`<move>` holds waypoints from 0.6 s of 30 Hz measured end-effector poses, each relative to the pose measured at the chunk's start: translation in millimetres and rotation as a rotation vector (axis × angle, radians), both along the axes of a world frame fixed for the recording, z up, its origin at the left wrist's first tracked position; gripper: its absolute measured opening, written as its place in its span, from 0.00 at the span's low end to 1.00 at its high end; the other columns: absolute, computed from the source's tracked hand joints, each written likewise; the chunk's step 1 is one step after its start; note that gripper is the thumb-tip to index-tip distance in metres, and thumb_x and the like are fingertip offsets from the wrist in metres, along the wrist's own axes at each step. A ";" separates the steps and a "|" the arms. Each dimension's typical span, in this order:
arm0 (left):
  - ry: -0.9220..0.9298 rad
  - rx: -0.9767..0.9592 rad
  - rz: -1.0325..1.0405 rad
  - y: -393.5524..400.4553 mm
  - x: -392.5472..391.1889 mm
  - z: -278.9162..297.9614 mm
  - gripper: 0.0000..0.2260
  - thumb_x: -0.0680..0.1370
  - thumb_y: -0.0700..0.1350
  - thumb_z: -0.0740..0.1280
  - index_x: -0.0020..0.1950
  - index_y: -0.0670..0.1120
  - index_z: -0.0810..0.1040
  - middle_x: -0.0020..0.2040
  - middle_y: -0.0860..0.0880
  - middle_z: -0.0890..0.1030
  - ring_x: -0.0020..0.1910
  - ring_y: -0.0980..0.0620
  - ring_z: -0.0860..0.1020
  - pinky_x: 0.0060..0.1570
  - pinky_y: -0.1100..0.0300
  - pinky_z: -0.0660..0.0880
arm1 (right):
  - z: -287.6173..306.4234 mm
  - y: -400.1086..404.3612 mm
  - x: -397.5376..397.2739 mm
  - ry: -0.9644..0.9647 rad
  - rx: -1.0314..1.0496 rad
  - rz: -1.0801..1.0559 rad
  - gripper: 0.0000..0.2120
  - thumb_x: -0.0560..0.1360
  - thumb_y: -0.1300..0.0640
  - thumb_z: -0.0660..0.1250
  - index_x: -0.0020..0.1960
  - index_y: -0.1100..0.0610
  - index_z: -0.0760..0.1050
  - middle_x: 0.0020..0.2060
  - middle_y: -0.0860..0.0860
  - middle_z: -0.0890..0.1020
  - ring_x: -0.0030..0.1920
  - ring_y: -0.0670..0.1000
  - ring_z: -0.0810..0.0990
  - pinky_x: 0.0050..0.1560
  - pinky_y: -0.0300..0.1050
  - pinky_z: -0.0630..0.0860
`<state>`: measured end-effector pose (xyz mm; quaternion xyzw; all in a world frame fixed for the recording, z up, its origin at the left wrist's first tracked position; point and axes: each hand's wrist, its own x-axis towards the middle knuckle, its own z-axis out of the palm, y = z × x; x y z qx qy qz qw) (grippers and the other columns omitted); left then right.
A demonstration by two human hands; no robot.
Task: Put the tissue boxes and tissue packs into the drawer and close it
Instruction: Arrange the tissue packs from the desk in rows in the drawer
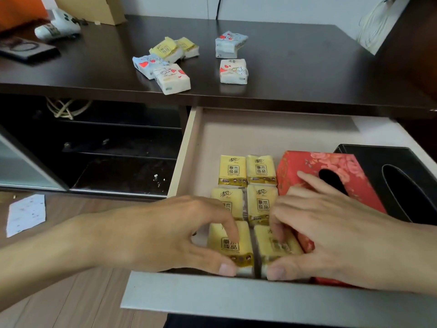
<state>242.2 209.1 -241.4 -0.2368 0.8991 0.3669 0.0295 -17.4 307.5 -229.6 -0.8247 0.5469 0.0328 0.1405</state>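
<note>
The drawer point(260, 133) is pulled open. Inside it lie several yellow tissue packs point(261, 170) in two columns, a red flowered tissue box point(307, 166) and a black tissue box point(406, 176) to the right. My left hand point(172, 230) grips the front-left yellow pack point(233, 245) between thumb and fingers. My right hand point(331, 230) grips the front-right yellow pack point(276, 247) and rests over the red box. On the dark tabletop point(295, 67) lie two yellow packs point(165, 49) and several white and blue heart-printed packs point(233, 71).
A white game controller point(58, 26), a dark flat case point(26, 49) and a cardboard box point(94, 8) sit at the back left of the tabletop. Open shelves with cords point(63, 107) are left of the drawer. A paper sheet point(26, 215) lies on the wood floor.
</note>
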 end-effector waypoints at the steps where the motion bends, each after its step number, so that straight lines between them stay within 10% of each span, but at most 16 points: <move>1: 0.010 -0.002 -0.012 -0.3 -0.3 -2.8 0.20 0.72 0.72 0.63 0.60 0.66 0.75 0.60 0.67 0.75 0.60 0.66 0.74 0.49 0.72 0.72 | -0.7 -5.3 -0.8 -0.001 -0.009 0.034 0.19 0.78 0.29 0.57 0.57 0.39 0.76 0.54 0.35 0.80 0.59 0.36 0.72 0.75 0.49 0.61; 5: 0.008 -0.007 -0.025 0.4 -3.6 -9.2 0.13 0.75 0.63 0.67 0.59 0.65 0.76 0.60 0.65 0.76 0.52 0.65 0.77 0.45 0.71 0.74 | -5.2 -18.0 -1.8 -0.003 0.052 0.025 0.14 0.79 0.34 0.55 0.47 0.40 0.73 0.40 0.33 0.75 0.51 0.32 0.69 0.81 0.50 0.48; 12: -0.002 -0.355 -0.183 2.2 -16.5 -22.7 0.13 0.75 0.56 0.72 0.59 0.58 0.79 0.65 0.61 0.73 0.66 0.60 0.67 0.63 0.59 0.69 | -5.2 -19.3 7.1 0.195 0.098 0.043 0.30 0.74 0.29 0.43 0.51 0.39 0.82 0.49 0.39 0.76 0.57 0.41 0.69 0.79 0.57 0.31; 15: -0.044 -0.425 -0.222 0.1 -15.1 -23.1 0.13 0.76 0.62 0.68 0.59 0.61 0.78 0.67 0.61 0.66 0.68 0.60 0.60 0.61 0.58 0.72 | 0.5 -21.9 7.9 0.138 0.069 0.037 0.31 0.74 0.29 0.43 0.51 0.40 0.82 0.50 0.39 0.77 0.58 0.40 0.69 0.80 0.52 0.37; 18: -0.054 -0.469 -0.230 -4.2 -14.1 -17.3 0.15 0.76 0.65 0.63 0.58 0.62 0.77 0.65 0.61 0.65 0.66 0.62 0.60 0.55 0.65 0.70 | 13.1 -38.6 3.6 0.044 -0.020 0.004 0.27 0.74 0.30 0.46 0.51 0.39 0.81 0.50 0.36 0.78 0.55 0.38 0.69 0.69 0.39 0.64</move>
